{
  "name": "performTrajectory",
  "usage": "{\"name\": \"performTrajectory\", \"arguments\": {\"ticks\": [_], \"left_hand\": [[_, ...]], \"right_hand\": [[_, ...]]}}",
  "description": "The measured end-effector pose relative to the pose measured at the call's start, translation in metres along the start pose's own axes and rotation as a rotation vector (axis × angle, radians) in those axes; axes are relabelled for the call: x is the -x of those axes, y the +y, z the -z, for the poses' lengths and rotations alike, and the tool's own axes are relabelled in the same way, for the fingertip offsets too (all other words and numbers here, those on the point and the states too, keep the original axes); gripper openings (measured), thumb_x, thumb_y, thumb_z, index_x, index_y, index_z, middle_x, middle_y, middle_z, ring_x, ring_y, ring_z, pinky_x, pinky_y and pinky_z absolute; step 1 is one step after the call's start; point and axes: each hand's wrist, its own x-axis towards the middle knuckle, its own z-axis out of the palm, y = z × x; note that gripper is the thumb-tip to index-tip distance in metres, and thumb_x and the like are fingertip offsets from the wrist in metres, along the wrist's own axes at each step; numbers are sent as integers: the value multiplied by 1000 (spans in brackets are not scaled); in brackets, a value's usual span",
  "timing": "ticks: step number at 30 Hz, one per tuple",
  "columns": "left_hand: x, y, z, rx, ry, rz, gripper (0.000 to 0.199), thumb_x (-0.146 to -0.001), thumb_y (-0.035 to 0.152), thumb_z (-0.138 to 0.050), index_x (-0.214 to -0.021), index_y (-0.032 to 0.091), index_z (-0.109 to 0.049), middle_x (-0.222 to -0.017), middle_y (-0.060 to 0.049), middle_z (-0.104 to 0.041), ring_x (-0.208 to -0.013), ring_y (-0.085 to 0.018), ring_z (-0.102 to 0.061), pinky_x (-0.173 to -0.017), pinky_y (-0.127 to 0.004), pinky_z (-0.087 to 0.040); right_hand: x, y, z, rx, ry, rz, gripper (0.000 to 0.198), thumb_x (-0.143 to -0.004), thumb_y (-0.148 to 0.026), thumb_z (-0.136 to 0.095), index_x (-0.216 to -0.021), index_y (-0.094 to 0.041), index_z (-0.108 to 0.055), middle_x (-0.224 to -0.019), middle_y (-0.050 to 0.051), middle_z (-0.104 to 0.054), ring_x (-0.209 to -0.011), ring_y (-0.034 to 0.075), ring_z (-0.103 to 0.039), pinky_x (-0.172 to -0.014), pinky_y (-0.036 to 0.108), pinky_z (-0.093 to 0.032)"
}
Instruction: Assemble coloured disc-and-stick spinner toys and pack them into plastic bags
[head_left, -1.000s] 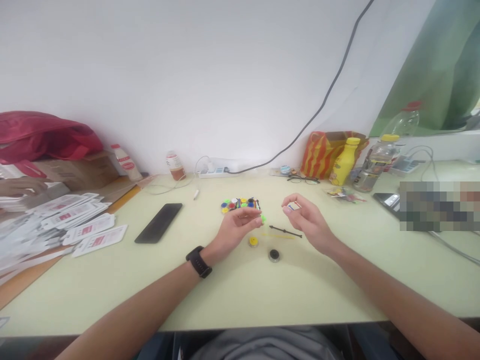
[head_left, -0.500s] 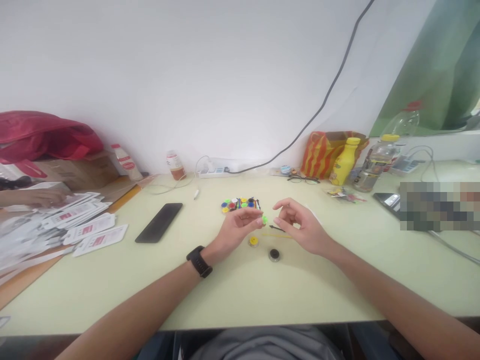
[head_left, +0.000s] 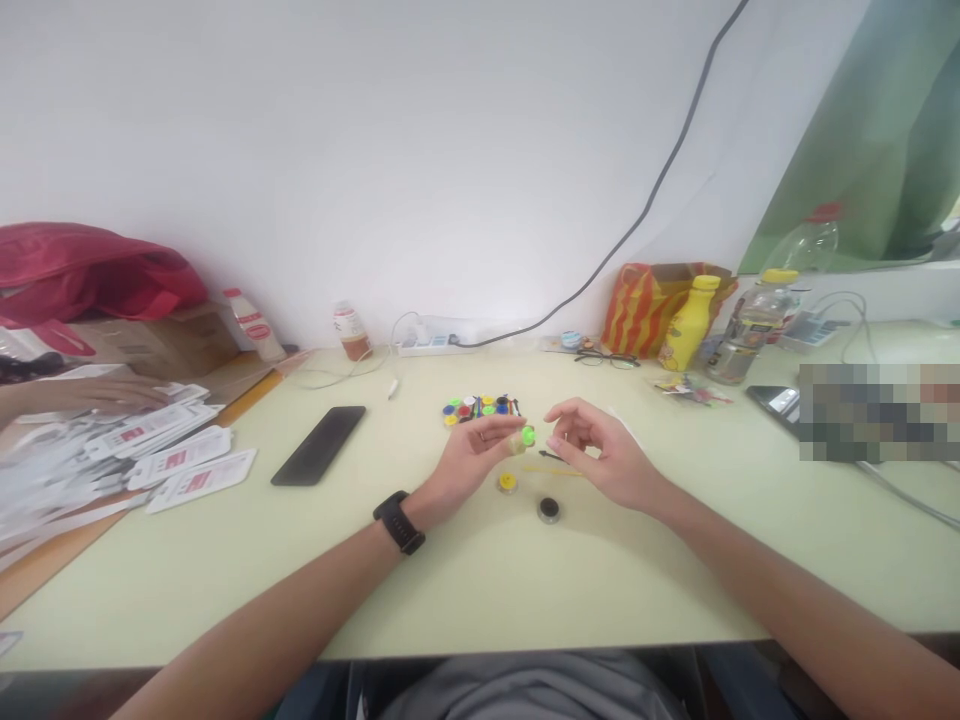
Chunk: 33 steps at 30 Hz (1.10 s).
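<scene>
My left hand (head_left: 480, 447), wearing a black watch, pinches a small clear piece with a bright green top (head_left: 528, 437) between thumb and fingers. My right hand (head_left: 596, 447) is just right of it, thumb and index finger apart; I see nothing between them. Beneath the hands lie a small round pot with a yellow top (head_left: 508, 482) and another with a black top (head_left: 549, 510). A thin yellow stick (head_left: 553, 471) and a short black stick (head_left: 553, 456) rest near my right fingers. Behind my hands is a cluster of coloured round pieces and sticks (head_left: 466, 408).
A black phone (head_left: 319, 446) lies left. Further left, a co-worker's hand (head_left: 112, 392) rests on a pile of white cards (head_left: 199, 480). At the back stand a drink bottle (head_left: 352, 332), glasses (head_left: 607, 358), a striped bag (head_left: 630, 310) and a yellow bottle (head_left: 690, 325).
The green-topped piece has turned in my left fingers, so its top and clear side show more. My right hand has barely moved. The co-worker's hand has shifted right over the cards.
</scene>
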Motion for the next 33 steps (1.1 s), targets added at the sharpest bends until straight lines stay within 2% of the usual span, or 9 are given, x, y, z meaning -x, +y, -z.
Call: {"name": "performTrajectory", "arguments": {"ticks": [6, 12, 16, 21, 24, 27, 33], "left_hand": [[-2, 1, 1, 97, -19, 15, 45, -87, 38, -84, -126, 19, -73, -128, -13, -74, -124, -30, -67, -116, -50, -47], [-3, 2, 0, 220, -8, 77, 49, -83, 39, -88, -124, 17, -73, -123, -14, -76, -123, -31, -69, -120, -53, -41], [-2, 4, -1, 238, -4, 109, 47, -81, 38, -89, -121, 16, -74, -122, -14, -76, -124, -31, -67, -119, -52, -42], [-1, 1, 1, 229, -64, 76, 42, -84, 37, -86, -119, 16, -75, -118, -13, -78, -120, -29, -70, -117, -49, -45], [-1, -4, 2, 210, -87, 67, 41, -84, 35, -87, -118, 16, -74, -113, -12, -79, -111, -27, -74, -112, -48, -50], [0, -6, 3, 170, -95, 76, 44, -82, 33, -89, -118, 17, -71, -105, -11, -80, -100, -26, -77, -101, -44, -56], [0, -2, 1, -27, -61, 21, 36, -83, 39, -86, -108, 15, -73, -91, -8, -77, -89, -22, -74, -84, -34, -58]], "right_hand": [[-1, 2, 1, 18, 60, -25, 18, -98, -37, -64, -110, -25, -61, -85, 1, -62, -73, 16, -60, -61, 28, -48], [-4, 5, 5, 37, 134, -47, 21, -98, -43, -65, -107, -24, -62, -85, 2, -64, -76, 18, -62, -60, 28, -47], [-3, 4, 4, 46, 113, -27, 23, -98, -43, -64, -108, -24, -61, -86, 3, -64, -74, 17, -62, -60, 28, -47], [1, 0, -1, 145, 40, 30, 21, -99, -43, -61, -110, -25, -60, -81, 1, -62, -65, 15, -57, -58, 28, -47], [3, 2, -5, 271, -8, 65, 22, -98, -43, -62, -113, -27, -61, -84, 1, -64, -61, 15, -56, -57, 28, -47], [4, 8, -10, 356, -51, 115, 24, -98, -42, -61, -117, -28, -64, -92, 3, -69, -65, 16, -59, -62, 31, -50], [1, 11, -9, 304, -72, 177, 27, -102, -43, -56, -116, -27, -74, -94, 7, -72, -73, 20, -63, -67, 33, -54]]}}
